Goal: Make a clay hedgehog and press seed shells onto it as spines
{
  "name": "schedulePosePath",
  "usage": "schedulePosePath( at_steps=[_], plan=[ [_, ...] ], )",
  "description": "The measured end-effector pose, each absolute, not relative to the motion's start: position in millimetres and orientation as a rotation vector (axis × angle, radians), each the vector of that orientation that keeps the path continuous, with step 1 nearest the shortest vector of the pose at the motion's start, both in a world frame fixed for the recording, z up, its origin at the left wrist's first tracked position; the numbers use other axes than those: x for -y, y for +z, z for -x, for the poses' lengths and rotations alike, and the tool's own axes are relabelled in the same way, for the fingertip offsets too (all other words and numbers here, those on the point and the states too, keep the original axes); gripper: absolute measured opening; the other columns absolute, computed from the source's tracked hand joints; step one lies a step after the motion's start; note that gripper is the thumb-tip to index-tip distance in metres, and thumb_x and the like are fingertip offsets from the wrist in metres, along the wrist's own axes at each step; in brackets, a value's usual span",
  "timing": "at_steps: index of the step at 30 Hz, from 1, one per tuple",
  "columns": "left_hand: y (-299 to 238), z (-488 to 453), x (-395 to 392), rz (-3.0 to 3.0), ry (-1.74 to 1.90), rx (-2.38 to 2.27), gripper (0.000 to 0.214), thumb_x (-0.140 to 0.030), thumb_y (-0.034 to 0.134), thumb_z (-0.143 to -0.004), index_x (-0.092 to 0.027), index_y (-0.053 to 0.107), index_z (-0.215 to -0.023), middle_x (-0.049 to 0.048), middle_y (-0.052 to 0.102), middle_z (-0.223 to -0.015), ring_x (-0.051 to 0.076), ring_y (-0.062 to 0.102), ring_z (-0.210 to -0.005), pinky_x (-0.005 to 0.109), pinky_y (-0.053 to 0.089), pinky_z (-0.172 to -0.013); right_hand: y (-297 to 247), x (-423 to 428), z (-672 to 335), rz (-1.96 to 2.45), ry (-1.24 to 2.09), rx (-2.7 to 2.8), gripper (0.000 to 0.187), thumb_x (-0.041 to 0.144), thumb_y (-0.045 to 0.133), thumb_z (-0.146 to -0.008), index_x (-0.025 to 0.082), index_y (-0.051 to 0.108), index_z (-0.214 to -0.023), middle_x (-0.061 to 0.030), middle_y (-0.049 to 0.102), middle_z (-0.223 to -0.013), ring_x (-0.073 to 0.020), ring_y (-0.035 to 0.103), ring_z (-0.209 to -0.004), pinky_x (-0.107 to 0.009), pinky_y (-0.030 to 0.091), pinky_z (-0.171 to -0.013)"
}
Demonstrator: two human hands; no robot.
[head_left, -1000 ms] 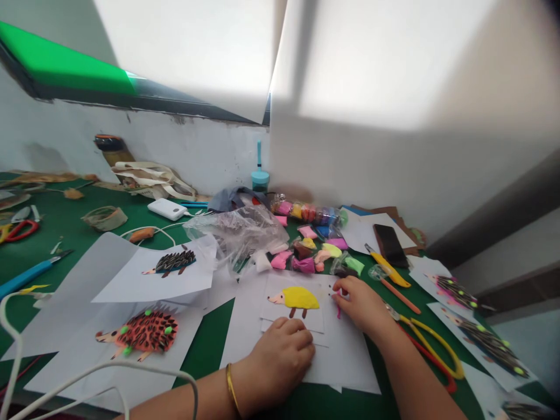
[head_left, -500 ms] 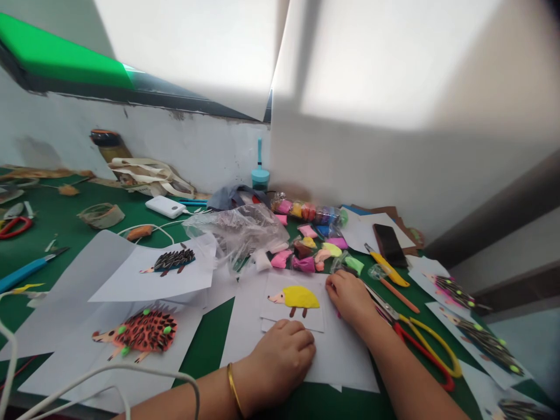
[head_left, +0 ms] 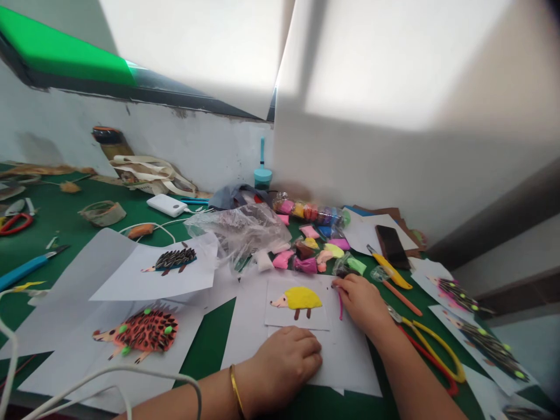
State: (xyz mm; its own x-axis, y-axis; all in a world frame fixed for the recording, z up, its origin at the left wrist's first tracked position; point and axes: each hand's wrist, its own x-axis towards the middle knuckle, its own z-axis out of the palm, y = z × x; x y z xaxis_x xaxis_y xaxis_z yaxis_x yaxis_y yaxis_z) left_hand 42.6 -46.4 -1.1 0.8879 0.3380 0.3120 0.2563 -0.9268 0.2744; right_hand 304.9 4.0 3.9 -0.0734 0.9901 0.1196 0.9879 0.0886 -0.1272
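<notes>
A small white card (head_left: 280, 318) bears a yellow clay hedgehog (head_left: 299, 298) with brown legs. My left hand (head_left: 284, 364) rests closed on the stacked white paper just below the card, a gold bangle on its wrist. My right hand (head_left: 361, 303) lies at the card's right edge, fingers curled and pinching something small at the top right corner; a thin pink stick (head_left: 340, 304) lies by its thumb. Small bags of coloured clay (head_left: 306, 248) sit just behind the card.
Finished hedgehog pictures lie left (head_left: 135, 331) (head_left: 172, 259) and right (head_left: 455, 291). Yellow-handled scissors (head_left: 431, 350), a yellow cutter (head_left: 389, 268) and a black phone (head_left: 391, 245) are at the right. A crumpled plastic bag (head_left: 238, 230), a white power bank (head_left: 165, 205) and a blue knife (head_left: 26, 269) lie behind and left.
My right hand moved back along the card's right edge to its top corner, baring the pink stick beside it. My left hand stayed put on the paper.
</notes>
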Motion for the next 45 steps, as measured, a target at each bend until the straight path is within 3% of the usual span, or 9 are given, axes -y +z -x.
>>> schedulePosePath(
  at_steps=[13,20,24,29,45],
  plan=[
    [1.4,-42.5,44.6,-2.818,0.505,-0.406,0.013,-0.022,0.052,-0.093,-0.019,0.06,-0.102,0.0081,0.066,-0.103,0.02,0.059,-0.099,0.032,0.047,-0.087,6.8,6.2,-281.2,1.79,0.086,2.199,0.035,0.023,0.051,-0.089,0.024,0.066,-0.121,-0.0083,0.064,-0.103,-0.0241,0.056,-0.098,-0.036,0.041,-0.09],
    [6.3,-45.1,47.3,-2.757,0.525,-0.443,0.015,-0.02,0.052,-0.091,-0.02,0.061,-0.103,0.0077,0.066,-0.105,0.019,0.06,-0.097,0.033,0.047,-0.087,7.2,7.3,-275.3,1.671,0.21,2.264,0.035,0.016,0.048,-0.089,0.025,0.071,-0.115,-0.0066,0.064,-0.094,-0.0199,0.057,-0.09,-0.032,0.043,-0.084],
    [23.7,-43.6,32.2,-2.629,0.659,-0.822,0.022,-0.014,0.054,-0.085,-0.022,0.064,-0.103,0.0055,0.068,-0.102,0.022,0.06,-0.094,0.038,0.047,-0.084,1.1,6.0,-272.2,1.643,0.248,2.3,0.035,0.015,0.049,-0.088,0.025,0.072,-0.112,-0.0064,0.064,-0.09,-0.0192,0.057,-0.088,-0.031,0.043,-0.083],
    [31.3,-35.5,-7.8,-2.563,0.586,-1.179,0.049,-0.004,0.049,-0.081,-0.019,0.055,-0.128,0.0078,0.069,-0.102,0.025,0.059,-0.098,0.042,0.047,-0.088,0.0,5.1,-271.6,1.641,0.279,2.284,0.034,0.013,0.049,-0.087,0.024,0.073,-0.108,-0.0067,0.063,-0.091,-0.0195,0.057,-0.089,-0.031,0.043,-0.084],
    [4.1,-35.1,-22.9,-2.408,0.548,-1.161,0.062,-0.002,0.045,-0.077,-0.02,0.047,-0.135,0.0045,0.068,-0.114,0.023,0.055,-0.105,0.04,0.042,-0.095,-2.2,6.2,-259.3,1.634,0.323,2.244,0.04,0.008,0.049,-0.082,0.024,0.069,-0.112,-0.007,0.062,-0.101,-0.0211,0.054,-0.096,-0.033,0.042,-0.086]
  ],
)
